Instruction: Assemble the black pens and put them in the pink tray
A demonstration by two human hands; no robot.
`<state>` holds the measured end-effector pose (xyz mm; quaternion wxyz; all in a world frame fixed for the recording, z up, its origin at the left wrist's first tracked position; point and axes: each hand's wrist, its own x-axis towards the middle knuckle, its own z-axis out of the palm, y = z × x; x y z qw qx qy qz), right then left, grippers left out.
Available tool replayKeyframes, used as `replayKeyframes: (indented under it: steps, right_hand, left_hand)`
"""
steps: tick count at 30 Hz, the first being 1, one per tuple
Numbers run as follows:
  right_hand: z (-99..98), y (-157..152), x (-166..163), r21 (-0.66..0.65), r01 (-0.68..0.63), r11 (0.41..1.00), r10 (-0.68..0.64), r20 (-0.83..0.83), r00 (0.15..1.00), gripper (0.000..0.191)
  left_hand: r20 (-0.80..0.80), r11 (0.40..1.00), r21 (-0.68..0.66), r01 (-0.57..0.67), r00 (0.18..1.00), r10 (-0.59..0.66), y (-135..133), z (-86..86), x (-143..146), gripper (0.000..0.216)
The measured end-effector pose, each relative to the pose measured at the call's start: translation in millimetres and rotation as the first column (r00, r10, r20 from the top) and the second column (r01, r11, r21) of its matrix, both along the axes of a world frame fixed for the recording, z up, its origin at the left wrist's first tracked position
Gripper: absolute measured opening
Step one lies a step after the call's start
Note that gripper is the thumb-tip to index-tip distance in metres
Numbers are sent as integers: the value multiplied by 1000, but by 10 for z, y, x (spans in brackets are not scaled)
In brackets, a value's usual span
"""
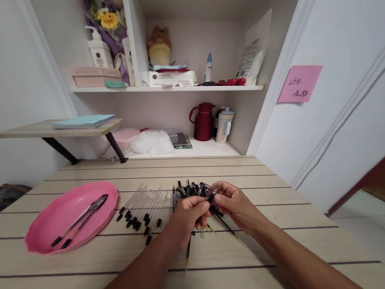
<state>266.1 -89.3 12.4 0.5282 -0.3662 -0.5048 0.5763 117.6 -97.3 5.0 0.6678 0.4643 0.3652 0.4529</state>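
Meeting above the tabletop (123,268), the left hand (193,210) and the right hand (233,201) share one small dark pen part (212,195), each with a narrow grip of thumb and fingers closed on it. The piece slants up toward the right; the left fingers apparently steady its lower end while the right fingertips pinch the upper, opposed holds that would suit something slim and inclined to turn. Its lower length passes behind the left hand's curled fingers, so its full shape, and whether anything else sits in that palm, cannot be told. Just beyond and beneath the hands lies a heap of black parts (189,189), probably kept close for a short reach; the hands cover much of it, and its pieces overlap too densely to count. Thin ink refills (226,224) with yellowish sections poke out toward the person, their far ends hidden. To the left, clear tubes (139,199) lie roughly side by side, black ends nearest the person, seemingly grouped by kind. Farther left, a pink tray (63,203) holds two pens (89,213), presumably set apart from the loose parts. Behind the tabletop stand a red jug (203,122) and a pale cup (224,127), the latter partly hiding a dark object. Both forearms are cut off below.
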Motion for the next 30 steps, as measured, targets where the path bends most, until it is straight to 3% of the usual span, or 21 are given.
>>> replayKeyframes:
  steps: [3,7,12,17,22,27,30]
  right_hand:
    - [-21,2,-18,-37,-29,999,28,-23,999,31]
    - [-47,23,-33,-12,111,994,-111,26,993,22]
    - [-38,23,-35,-34,37,999,-37,-16,999,31]
    - [-59,34,-39,-27,138,990,-138,-13,990,23]
    - [-45,27,-39,-52,40,998,-43,-50,998,30]
    - [-79,43,-43,-22,150,988,-150,9,989,22]
    - [-77,38,-42,-25,88,996,-88,-2,996,22]
  left_hand:
    - [-6,1000,-2,10,1000,-10,16,-19,2,22]
    - [-65,1000,9,12,998,-11,54,-72,-5,22]
    - [-13,999,-15,43,999,-44,91,-126,-27,24]
    - [-74,1000,22,-14,997,16,88,-122,-7,23]
    - [-31,999,-42,17,999,-18,94,-126,7,25]
    - [-68,1000,-7,11,998,-11,99,-156,-14,21]
    - [-32,999,-9,38,999,-38,99,-176,-20,21]
